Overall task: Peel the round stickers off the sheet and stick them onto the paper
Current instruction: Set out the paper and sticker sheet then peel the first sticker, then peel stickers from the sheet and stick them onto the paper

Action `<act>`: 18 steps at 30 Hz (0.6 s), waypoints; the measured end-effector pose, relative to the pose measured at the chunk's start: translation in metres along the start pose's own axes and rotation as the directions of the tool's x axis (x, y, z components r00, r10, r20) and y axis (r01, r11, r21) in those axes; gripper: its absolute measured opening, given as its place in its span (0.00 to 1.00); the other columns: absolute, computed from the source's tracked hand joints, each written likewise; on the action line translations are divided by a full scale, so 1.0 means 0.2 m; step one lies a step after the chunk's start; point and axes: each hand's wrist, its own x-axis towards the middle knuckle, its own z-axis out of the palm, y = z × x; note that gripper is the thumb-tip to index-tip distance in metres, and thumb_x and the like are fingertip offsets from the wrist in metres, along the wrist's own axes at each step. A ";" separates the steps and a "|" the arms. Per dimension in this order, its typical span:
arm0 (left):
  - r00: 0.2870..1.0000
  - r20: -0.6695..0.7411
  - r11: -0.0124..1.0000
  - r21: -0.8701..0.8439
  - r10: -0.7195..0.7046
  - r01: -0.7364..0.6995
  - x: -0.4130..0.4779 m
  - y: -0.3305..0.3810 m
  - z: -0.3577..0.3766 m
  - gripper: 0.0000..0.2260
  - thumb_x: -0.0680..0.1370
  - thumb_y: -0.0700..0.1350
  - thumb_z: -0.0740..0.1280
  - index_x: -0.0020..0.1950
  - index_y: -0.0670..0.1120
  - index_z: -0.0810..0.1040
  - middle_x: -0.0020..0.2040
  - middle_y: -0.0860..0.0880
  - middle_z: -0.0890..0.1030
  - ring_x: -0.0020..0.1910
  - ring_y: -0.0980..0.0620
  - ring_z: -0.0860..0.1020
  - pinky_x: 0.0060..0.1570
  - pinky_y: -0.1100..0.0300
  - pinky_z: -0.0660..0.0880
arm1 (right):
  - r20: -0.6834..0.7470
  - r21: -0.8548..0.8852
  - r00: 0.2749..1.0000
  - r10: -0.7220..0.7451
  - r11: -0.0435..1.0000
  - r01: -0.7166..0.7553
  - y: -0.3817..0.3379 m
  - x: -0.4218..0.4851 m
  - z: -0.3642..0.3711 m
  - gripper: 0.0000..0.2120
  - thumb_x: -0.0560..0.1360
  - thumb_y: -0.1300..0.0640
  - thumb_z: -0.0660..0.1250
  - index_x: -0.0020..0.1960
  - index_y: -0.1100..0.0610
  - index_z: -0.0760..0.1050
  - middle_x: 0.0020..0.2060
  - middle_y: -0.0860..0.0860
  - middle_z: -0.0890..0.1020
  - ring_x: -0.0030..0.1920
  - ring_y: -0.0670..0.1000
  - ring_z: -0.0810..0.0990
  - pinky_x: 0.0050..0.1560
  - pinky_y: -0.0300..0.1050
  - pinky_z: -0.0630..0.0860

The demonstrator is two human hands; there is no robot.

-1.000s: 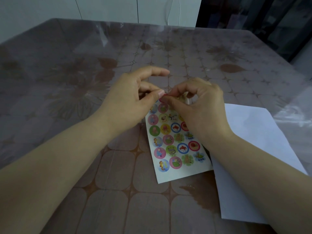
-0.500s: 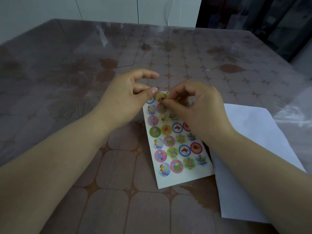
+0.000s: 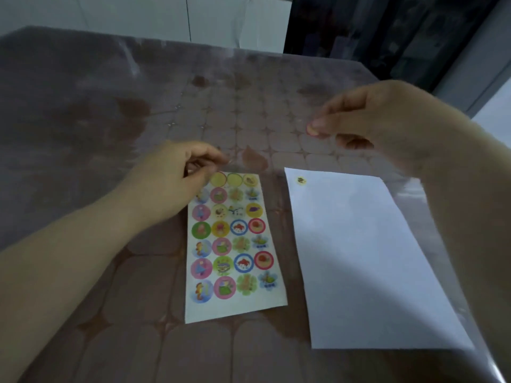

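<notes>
Your left grip [image 3: 179,179] sits curled on the far-left corner of the sticker sheet [image 3: 235,272]; it's blurred, so can't tell if it pinches the sheet or just rests there. Sheet lies flat on the worktop [image 3: 110,313], rows of round picture stickers, two blank yellow circles [image 3: 218,178] in the far row. White paper [image 3: 373,258] lies just right of the sheet, not touching it, with one stuck sticker [image 3: 301,180] at its far-left corner. Your right grip [image 3: 381,125] is raised beyond the paper's far edge, thumb and forefinger clamped on a round sticker [image 3: 313,130], pink-rimmed, clear of paper and sheet.
</notes>
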 end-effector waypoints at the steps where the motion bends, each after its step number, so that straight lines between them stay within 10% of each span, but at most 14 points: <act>1: 1.000 0.000 1.000 0.018 0.004 -0.004 0.00 0.00 0.01 0.09 0.76 0.39 0.66 0.48 0.54 0.78 0.43 0.59 0.80 0.42 0.66 0.77 0.40 0.76 0.69 | 0.037 -0.091 0.998 0.059 0.994 -0.056 0.04 0.00 -0.03 0.04 0.65 0.52 0.75 0.38 0.51 0.83 0.30 0.43 0.83 0.30 0.38 0.76 0.38 0.34 0.77; 18: 1.000 -0.015 1.000 0.001 0.025 -0.025 0.00 0.02 0.04 0.14 0.73 0.42 0.70 0.44 0.62 0.74 0.43 0.61 0.79 0.43 0.72 0.75 0.36 0.80 0.67 | -0.072 0.042 0.955 0.287 0.958 -0.285 0.32 -0.02 0.11 0.04 0.66 0.56 0.75 0.40 0.54 0.84 0.35 0.49 0.83 0.34 0.45 0.76 0.36 0.33 0.71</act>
